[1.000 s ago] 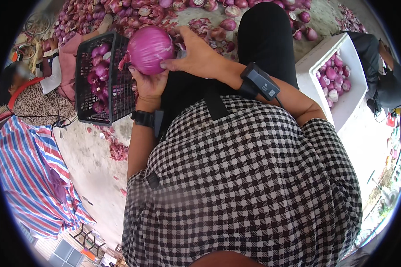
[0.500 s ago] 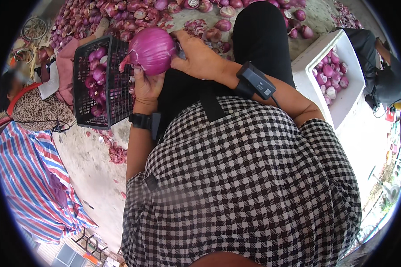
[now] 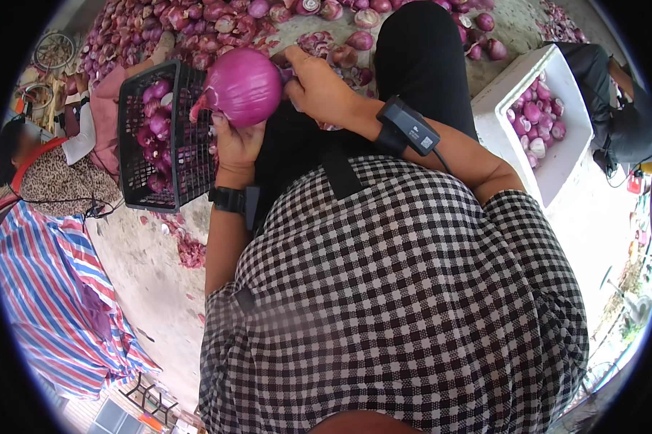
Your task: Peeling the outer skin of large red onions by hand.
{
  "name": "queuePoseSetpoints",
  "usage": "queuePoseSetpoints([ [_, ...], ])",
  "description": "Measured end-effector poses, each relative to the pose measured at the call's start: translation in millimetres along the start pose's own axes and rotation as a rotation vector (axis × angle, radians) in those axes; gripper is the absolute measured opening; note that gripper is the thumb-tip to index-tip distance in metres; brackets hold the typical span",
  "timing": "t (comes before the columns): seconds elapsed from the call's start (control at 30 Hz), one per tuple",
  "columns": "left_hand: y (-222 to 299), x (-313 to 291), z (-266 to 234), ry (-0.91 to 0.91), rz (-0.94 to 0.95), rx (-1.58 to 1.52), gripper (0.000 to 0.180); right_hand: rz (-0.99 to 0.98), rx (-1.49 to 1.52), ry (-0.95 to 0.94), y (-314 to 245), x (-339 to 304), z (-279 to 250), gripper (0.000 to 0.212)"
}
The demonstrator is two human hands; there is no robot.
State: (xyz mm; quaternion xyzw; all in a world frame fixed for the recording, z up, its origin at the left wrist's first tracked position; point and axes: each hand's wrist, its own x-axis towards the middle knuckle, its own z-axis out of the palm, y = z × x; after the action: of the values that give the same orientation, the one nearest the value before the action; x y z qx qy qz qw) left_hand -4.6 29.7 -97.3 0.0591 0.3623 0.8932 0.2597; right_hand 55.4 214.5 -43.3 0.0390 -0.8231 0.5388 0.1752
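Observation:
A large purple-red onion (image 3: 243, 88) rests in my left hand (image 3: 236, 148), whose fingers are closed under it, with the thumb against its lower side. Its stringy stem end points to the lower left. Just right of the onion is my right hand (image 3: 319, 87), its fingers curled in and a narrow gap between it and the onion. Something small and greyish shows at those fingers, too hidden to name. Left of my left hand, a black plastic crate (image 3: 185, 163) holds several peeled-looking purple onions (image 3: 152, 134).
A big heap of onions (image 3: 217, 22) and loose skins covers the ground ahead. To the right, a white foam box (image 3: 489, 108) holds more onions. A person in leopard print (image 3: 62, 177) sits at far left, near a striped sheet (image 3: 65, 289). Another person's dark-clothed leg (image 3: 579, 69) is beyond the box.
My right hand has drawn off the onion a little to the right. The onion in my left hand has shifted slightly left and down.

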Motion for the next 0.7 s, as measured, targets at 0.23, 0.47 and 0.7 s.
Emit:
queuePoseSetpoints([
  [0.23, 7, -1, 12, -0.033, -0.062, -0.053, 0.104, 0.29, 0.348, -0.062, 4, 3, 3, 0.031],
  [0.47, 8, -2, 10, 0.008, -0.117, -0.059, 0.102, 0.386, 0.531, -0.093, 17, 5, 11, 0.025],
  [0.7, 9, -1, -3, 0.012, -0.13, -0.056, 0.102, 0.636, 0.829, -0.013, 7, 6, 15, 0.018],
])
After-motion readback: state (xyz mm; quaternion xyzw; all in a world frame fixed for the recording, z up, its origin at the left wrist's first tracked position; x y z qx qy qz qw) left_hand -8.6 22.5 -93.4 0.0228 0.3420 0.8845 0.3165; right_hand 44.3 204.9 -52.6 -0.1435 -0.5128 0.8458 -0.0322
